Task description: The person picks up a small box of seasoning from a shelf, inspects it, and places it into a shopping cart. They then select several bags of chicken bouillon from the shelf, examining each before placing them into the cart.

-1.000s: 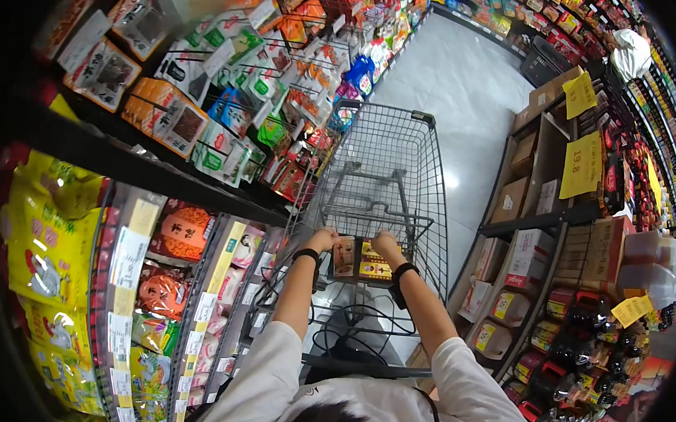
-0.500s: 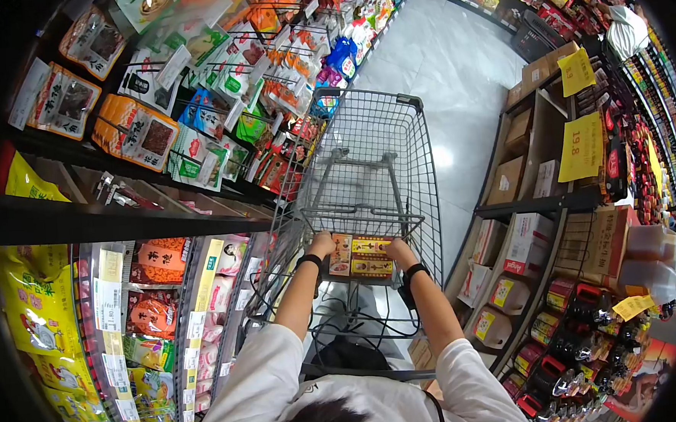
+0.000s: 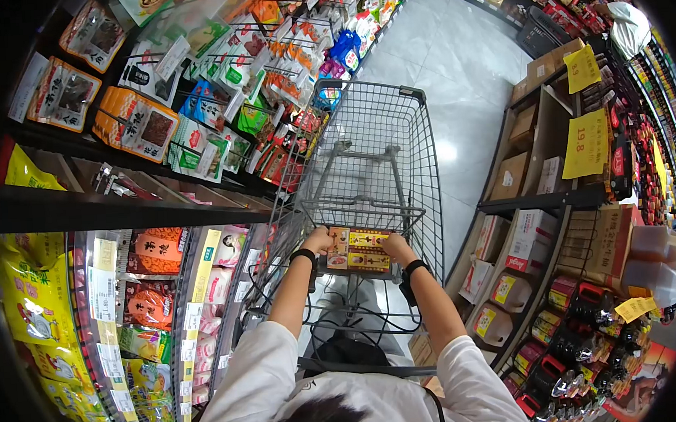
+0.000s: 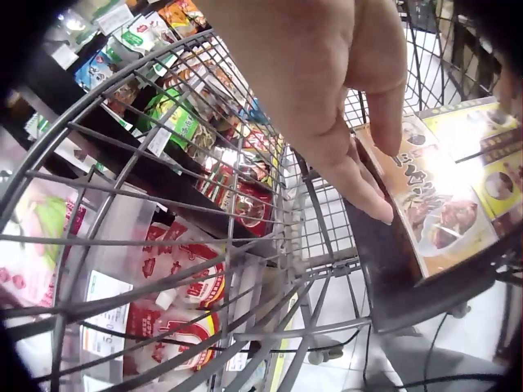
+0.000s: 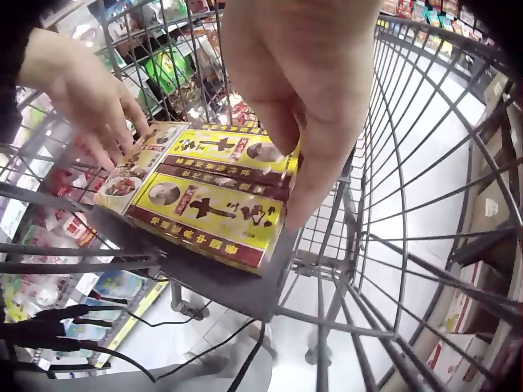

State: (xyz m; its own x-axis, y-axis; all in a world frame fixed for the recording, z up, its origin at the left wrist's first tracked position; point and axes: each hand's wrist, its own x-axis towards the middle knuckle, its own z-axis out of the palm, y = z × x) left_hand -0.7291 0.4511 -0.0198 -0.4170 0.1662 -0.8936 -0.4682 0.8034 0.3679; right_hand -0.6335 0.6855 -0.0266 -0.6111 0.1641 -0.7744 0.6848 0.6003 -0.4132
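Observation:
Yellow-and-brown printed boxes [image 3: 368, 252] lie side by side over the dark panel [image 5: 237, 290] at the near end of a wire shopping cart [image 3: 433, 168]. A bowl of food is pictured on their orange-toned left part. My left hand [image 3: 320, 240] holds their left end; in the left wrist view its fingers [image 4: 372, 200] come down along that edge. At the opposite end my right hand [image 3: 396, 246] grips the boxes, its fingers [image 5: 309, 192] against the end in the right wrist view. Both wrists wear black bands.
Shelves with hanging snack bags [image 3: 138, 122] and yellow packets [image 3: 33, 296] flank the cart on the left. Boxes [image 3: 530, 239], jugs and dark bottles [image 3: 587, 305] fill the right shelf. Tiled floor [image 3: 453, 75] runs ahead. A person in white [image 3: 628, 31] stands far right.
The right hand has moved outward to the right, uncovering more of the boxes, which face up more plainly. The head view has shifted slightly; both hands stay at the boxes.

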